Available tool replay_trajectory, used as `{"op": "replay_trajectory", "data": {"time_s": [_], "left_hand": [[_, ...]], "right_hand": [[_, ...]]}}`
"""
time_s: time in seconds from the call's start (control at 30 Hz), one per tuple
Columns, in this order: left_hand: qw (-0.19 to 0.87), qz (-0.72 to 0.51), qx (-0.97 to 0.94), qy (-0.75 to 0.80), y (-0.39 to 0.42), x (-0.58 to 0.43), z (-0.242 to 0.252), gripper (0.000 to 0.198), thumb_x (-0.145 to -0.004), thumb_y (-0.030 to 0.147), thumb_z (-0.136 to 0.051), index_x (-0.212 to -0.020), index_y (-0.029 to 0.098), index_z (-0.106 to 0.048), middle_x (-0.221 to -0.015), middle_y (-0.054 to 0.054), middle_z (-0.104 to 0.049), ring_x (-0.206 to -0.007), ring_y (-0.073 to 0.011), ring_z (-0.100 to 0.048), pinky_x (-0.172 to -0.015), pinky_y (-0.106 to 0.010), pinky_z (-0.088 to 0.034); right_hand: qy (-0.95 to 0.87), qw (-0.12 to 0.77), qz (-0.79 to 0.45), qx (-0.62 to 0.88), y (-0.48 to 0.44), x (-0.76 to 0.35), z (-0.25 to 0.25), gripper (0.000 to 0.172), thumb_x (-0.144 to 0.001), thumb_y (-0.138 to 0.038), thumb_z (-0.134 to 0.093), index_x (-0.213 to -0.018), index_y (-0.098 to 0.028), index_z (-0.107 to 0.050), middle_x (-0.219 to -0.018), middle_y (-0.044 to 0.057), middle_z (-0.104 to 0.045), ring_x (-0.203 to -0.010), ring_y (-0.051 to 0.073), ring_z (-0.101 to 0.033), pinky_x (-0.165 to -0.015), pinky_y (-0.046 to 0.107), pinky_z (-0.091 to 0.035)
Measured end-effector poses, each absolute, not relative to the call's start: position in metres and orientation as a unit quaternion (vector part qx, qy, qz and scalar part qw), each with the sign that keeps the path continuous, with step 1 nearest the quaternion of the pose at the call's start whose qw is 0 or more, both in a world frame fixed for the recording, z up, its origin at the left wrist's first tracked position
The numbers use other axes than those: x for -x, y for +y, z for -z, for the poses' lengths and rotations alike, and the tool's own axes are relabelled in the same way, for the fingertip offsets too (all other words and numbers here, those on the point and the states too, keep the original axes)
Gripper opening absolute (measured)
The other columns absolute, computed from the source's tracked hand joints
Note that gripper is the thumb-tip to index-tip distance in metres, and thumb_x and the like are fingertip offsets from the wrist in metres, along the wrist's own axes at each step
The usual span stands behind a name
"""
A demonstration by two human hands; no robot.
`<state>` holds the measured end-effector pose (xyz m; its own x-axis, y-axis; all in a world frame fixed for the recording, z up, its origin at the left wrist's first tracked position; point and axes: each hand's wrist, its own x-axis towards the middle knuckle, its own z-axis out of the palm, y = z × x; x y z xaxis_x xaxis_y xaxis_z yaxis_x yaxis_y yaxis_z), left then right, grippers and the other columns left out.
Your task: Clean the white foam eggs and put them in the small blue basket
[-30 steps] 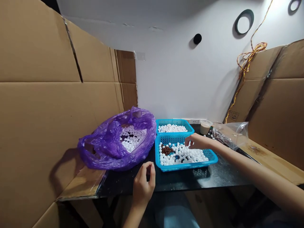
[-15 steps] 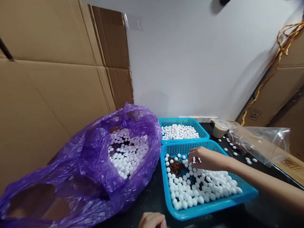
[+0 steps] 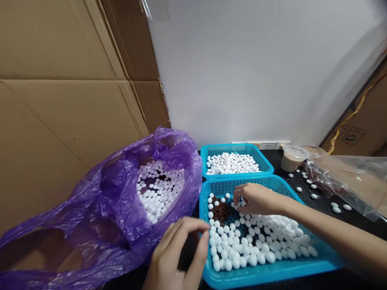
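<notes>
My right hand (image 3: 255, 199) reaches into the front blue basket (image 3: 272, 270). Its thumb and fingers are bent together at a small white ball (image 3: 237, 204). Beside the fingertips lies a clump of dark brown shreds (image 3: 221, 211). Many white balls (image 3: 238, 247) cover the basket's floor. My left hand (image 3: 181, 253) is above the table at the basket's left rim, thumb and forefinger curved with their tips nearly meeting. Whether anything is between those tips I cannot make out.
On the left, a purple plastic bag (image 3: 115, 225) lies open with white balls inside. A second blue basket (image 3: 266, 163) of balls stands behind. To the right are a lidded tub (image 3: 293, 157), loose balls (image 3: 314, 196) and a clear bag (image 3: 363, 173). Cardboard (image 3: 54, 112) rises at left.
My left hand has come up from the bottom edge towards the front basket's left rim. The right hand stays over the balls near the brown clump. The view has shifted slightly.
</notes>
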<state>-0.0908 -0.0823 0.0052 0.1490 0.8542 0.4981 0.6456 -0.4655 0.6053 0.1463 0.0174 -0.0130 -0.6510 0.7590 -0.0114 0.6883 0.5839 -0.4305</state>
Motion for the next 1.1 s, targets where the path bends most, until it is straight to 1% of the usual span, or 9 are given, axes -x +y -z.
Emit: {"op": "replay_trajectory", "data": {"time_s": [0.1, 0.17, 0.23, 0.33, 0.5, 0.67, 0.8, 0.93, 1.1], "left_hand": [[0.13, -0.254, -0.837, 0.467, -0.052, 0.072, -0.027, 0.016, -0.087, 0.028, -0.045, -0.093, 0.025, -0.06, -0.09, -0.001, -0.063, -0.082, -0.0185, -0.06, -0.072, -0.028, -0.049], [0.12, -0.157, -0.865, 0.461, -0.034, 0.059, -0.031, 0.015, -0.085, 0.02, -0.046, -0.089, 0.024, -0.061, -0.088, 0.0, -0.063, -0.082, -0.0183, -0.059, -0.076, -0.029, -0.046], [0.119, -0.075, -0.872, 0.468, -0.02, 0.048, -0.029, 0.016, -0.082, 0.013, -0.047, -0.082, 0.021, -0.061, -0.084, -0.001, -0.062, -0.081, -0.0189, -0.058, -0.074, -0.029, -0.044], [0.125, -0.005, -0.874, 0.469, -0.007, 0.035, -0.022, 0.016, -0.078, 0.01, -0.049, -0.078, 0.02, -0.061, -0.083, -0.001, -0.062, -0.082, -0.0191, -0.058, -0.074, -0.028, -0.042], [0.095, 0.021, -0.882, 0.461, 0.004, 0.022, -0.011, 0.004, -0.075, 0.02, -0.058, -0.074, 0.019, -0.061, -0.078, -0.002, -0.06, -0.08, -0.0205, -0.057, -0.071, -0.029, -0.039], [0.081, 0.028, -0.881, 0.465, 0.007, 0.015, -0.004, 0.007, -0.075, 0.021, -0.057, -0.069, 0.018, -0.058, -0.073, -0.001, -0.06, -0.071, -0.0186, -0.056, -0.067, -0.029, -0.037], [0.104, 0.02, -0.878, 0.467, 0.008, 0.016, -0.005, 0.006, -0.074, 0.023, -0.057, -0.07, 0.018, -0.058, -0.073, -0.001, -0.06, -0.073, -0.0189, -0.056, -0.066, -0.028, -0.037], [0.116, 0.008, -0.881, 0.459, 0.01, 0.017, -0.006, 0.014, -0.078, 0.026, -0.052, -0.07, 0.018, -0.06, -0.072, -0.002, -0.059, -0.072, -0.018, -0.056, -0.065, -0.027, -0.037], [0.146, 0.018, -0.877, 0.457, 0.013, 0.016, -0.005, 0.017, -0.08, 0.023, -0.048, -0.071, 0.017, -0.061, -0.072, -0.002, -0.059, -0.072, -0.0169, -0.056, -0.063, -0.025, -0.037]], "right_hand": [[-0.881, 0.115, -0.22, 0.403, 0.018, -0.164, -0.01, 0.011, -0.075, -0.019, -0.059, -0.083, -0.018, -0.066, -0.076, 0.002, -0.067, -0.062, 0.012, -0.057, -0.054, 0.023, -0.038], [-0.88, 0.138, -0.237, 0.387, 0.015, -0.179, -0.028, 0.01, -0.077, -0.02, -0.059, -0.083, -0.019, -0.066, -0.073, 0.001, -0.066, -0.062, 0.011, -0.057, -0.054, 0.022, -0.039], [-0.883, 0.161, -0.259, 0.357, 0.01, -0.192, -0.045, 0.01, -0.08, -0.024, -0.059, -0.085, -0.019, -0.065, -0.075, 0.0, -0.066, -0.062, 0.01, -0.058, -0.054, 0.021, -0.04], [-0.881, 0.185, -0.287, 0.328, 0.003, -0.208, -0.061, 0.011, -0.082, -0.025, -0.058, -0.09, -0.02, -0.064, -0.078, -0.001, -0.066, -0.063, 0.009, -0.058, -0.055, 0.02, -0.043], [-0.89, 0.195, -0.266, 0.316, 0.003, -0.22, -0.064, 0.012, -0.081, -0.021, -0.057, -0.09, -0.02, -0.065, -0.079, -0.001, -0.067, -0.064, 0.01, -0.059, -0.055, 0.021, -0.042], [-0.891, 0.192, -0.246, 0.329, 0.009, -0.231, -0.06, 0.011, -0.082, -0.022, -0.056, -0.088, -0.021, -0.066, -0.077, -0.001, -0.066, -0.063, 0.011, -0.058, -0.055, 0.022, -0.042], [-0.887, 0.193, -0.259, 0.329, 0.01, -0.235, -0.061, 0.012, -0.081, -0.022, -0.057, -0.088, -0.022, -0.066, -0.078, -0.001, -0.066, -0.064, 0.011, -0.058, -0.054, 0.022, -0.041], [-0.883, 0.2, -0.282, 0.317, 0.008, -0.237, -0.061, 0.01, -0.081, -0.023, -0.058, -0.087, -0.023, -0.066, -0.076, -0.001, -0.065, -0.064, 0.011, -0.058, -0.053, 0.022, -0.041], [-0.889, 0.188, -0.273, 0.315, 0.006, -0.239, -0.062, 0.01, -0.082, -0.024, -0.057, -0.087, -0.023, -0.065, -0.078, -0.001, -0.066, -0.065, 0.011, -0.058, -0.054, 0.022, -0.042]]}}
